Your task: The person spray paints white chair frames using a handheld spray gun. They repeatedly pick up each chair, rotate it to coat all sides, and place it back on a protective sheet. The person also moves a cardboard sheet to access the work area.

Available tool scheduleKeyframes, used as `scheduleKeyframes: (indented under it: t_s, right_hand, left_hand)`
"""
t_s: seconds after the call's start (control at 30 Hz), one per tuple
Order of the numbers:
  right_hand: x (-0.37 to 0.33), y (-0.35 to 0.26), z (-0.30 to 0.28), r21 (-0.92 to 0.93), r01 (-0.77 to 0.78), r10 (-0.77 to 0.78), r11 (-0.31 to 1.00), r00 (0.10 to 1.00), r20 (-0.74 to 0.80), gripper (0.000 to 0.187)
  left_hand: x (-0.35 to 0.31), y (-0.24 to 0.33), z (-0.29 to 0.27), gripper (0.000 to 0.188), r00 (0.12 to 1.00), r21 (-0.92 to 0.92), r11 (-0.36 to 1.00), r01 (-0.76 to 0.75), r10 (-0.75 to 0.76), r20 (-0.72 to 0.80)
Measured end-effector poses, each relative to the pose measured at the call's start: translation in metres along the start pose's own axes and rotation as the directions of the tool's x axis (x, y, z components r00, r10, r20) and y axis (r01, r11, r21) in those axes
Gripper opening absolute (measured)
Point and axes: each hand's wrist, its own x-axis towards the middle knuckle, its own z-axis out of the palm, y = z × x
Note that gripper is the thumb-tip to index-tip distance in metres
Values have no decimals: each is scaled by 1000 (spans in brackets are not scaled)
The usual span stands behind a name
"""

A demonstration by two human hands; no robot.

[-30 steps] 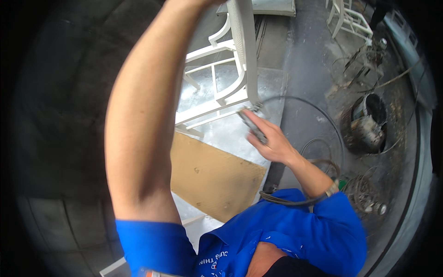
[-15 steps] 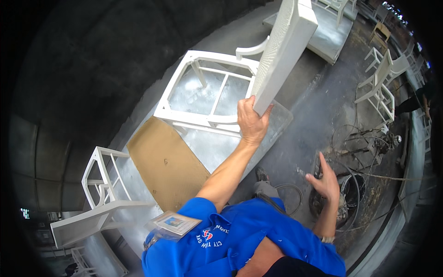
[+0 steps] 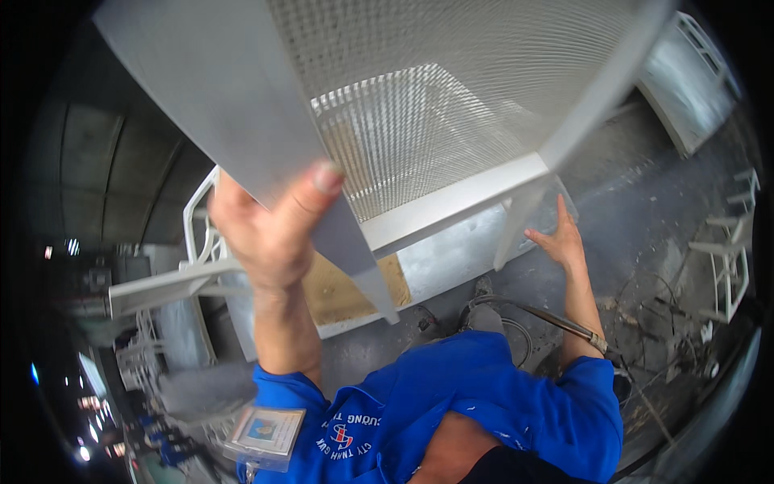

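My left hand (image 3: 274,222) is closed on the edge of a broad white board that forms one side of a white chair (image 3: 459,202). A fine mesh panel (image 3: 484,73) fills the chair's frame close to the camera, and the lit platform shows through it. My right hand (image 3: 559,239) is apart from the chair, to the right of a slanting white leg. Its thumb and forefinger are spread, with nothing visible between them; the other fingers are partly hidden. A hose (image 3: 548,316) crosses beside my right wrist.
Brown cardboard (image 3: 347,294) lies on the grey platform (image 3: 451,254) below the chair. Another white chair (image 3: 173,282) lies tipped at the left. More white chairs (image 3: 726,258) stand at the far right, near tangled hoses. A second platform (image 3: 685,89) is at the upper right.
My left hand has moved left and nearer with the chair, which has turned so its mesh faces me. My right hand has risen, fingers still spread. The view has swung round.
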Motion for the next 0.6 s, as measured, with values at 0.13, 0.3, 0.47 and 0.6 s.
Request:
scheduleKeyframes:
  t_s: [0.13,0.3,0.47,0.6]
  right_hand:
    - [15,-8,38,491,-39,-134,871,940,312,92]
    - [-4,-39,47,644,-151,-194,750,880,433,71]
    - [-20,-90,20,600,55,-374,798,826,422,56]
    - [-33,-133,15,557,176,-429,812,827,363,50]
  left_hand:
    - [32,38,-17,34,997,119,992,37,-45,62]
    - [44,31,-64,40,986,228,959,167,-168,-17]
    - [54,23,-168,27,998,66,996,68,-67,-13]
    - [41,13,-234,39,986,-293,946,138,-105,128]
